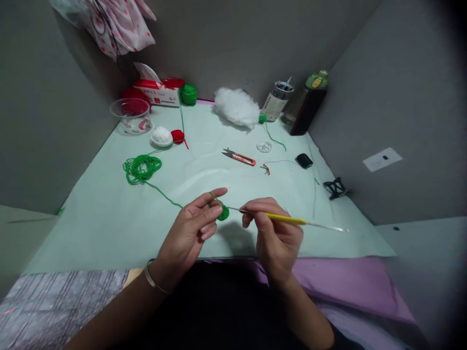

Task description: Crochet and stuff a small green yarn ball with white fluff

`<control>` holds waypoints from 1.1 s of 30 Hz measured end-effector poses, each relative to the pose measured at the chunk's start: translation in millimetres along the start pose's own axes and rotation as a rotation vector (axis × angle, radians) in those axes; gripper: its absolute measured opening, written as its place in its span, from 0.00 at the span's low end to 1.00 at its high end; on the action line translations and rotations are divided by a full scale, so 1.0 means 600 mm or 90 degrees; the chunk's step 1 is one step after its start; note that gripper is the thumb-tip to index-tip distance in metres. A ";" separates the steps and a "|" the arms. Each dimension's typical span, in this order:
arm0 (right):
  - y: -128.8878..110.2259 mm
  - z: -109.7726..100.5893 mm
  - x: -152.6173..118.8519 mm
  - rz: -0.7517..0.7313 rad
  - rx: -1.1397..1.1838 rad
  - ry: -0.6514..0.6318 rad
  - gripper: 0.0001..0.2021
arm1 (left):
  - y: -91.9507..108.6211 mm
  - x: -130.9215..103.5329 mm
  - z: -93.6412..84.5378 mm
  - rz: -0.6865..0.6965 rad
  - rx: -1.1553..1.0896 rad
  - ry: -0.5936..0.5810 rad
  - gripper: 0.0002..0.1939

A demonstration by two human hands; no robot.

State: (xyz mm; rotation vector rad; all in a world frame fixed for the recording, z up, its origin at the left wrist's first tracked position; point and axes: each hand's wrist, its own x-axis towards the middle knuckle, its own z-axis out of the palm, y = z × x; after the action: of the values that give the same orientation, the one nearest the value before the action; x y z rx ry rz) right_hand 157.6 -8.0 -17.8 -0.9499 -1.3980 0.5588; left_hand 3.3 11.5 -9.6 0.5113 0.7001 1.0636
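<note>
Between the fingertips of my left hand [191, 226] is a small green crocheted piece [223, 213], with green yarn looped over the raised index finger. My right hand [275, 238] grips a crochet hook with a yellow handle [286, 218] like a pen. The hook's thin metal tip points left and meets the green piece. From my left hand a green strand runs back to a loose coil of green yarn [142, 169] on the pale green table cover [98, 223].
Orange-handled snips [239, 157] lie beyond my hands. Farther back are white stuffing [236, 107], a tissue box [160, 93], a clear tub [135, 116], a pen holder [277, 102] and a bottle [309, 104]. A black clip [336, 188] sits at the right edge.
</note>
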 end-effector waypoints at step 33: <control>0.007 0.003 -0.002 0.224 0.250 -0.008 0.06 | -0.003 -0.014 -0.004 0.067 0.204 -0.049 0.40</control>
State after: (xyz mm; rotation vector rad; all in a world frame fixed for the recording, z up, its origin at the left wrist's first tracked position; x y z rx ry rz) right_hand 156.8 -6.5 -22.2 -0.8716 -1.0797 1.0625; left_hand 0.0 2.9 -10.4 0.8689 0.7866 1.0279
